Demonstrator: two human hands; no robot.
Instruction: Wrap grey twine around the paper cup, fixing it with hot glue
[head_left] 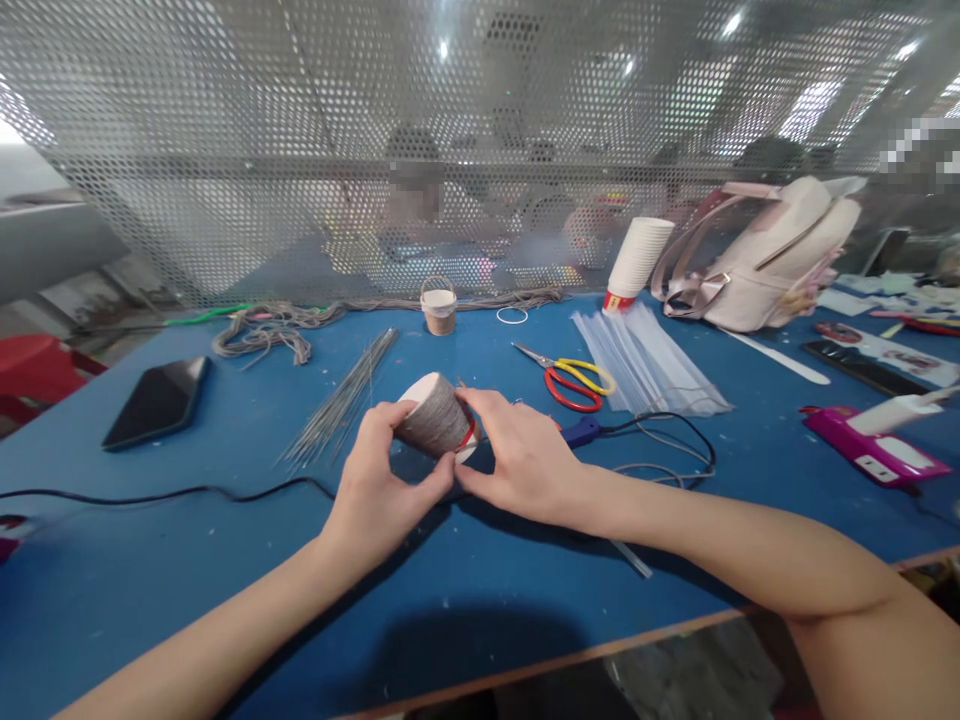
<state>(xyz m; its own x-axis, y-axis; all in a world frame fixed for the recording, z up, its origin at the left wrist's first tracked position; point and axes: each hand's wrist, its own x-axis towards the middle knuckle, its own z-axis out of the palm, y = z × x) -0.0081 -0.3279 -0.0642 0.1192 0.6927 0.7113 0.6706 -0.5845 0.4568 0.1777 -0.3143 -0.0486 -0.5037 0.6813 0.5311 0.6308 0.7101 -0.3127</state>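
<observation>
Table (300, 570), big and blue, is under my arms. A pale bag (780, 255) sits on it, far back to my right. My left hand (379, 475) and right hand (525, 460) both hold one cup (433, 412), tipped over, in front of me. Gray string (441, 425) goes round the cup. A little basket (439, 316) stands farther back, with a thin white ring (512, 322) lying near it.

Rough, matt cord (436, 420) wraps the smooth paper cup (421, 386).
</observation>
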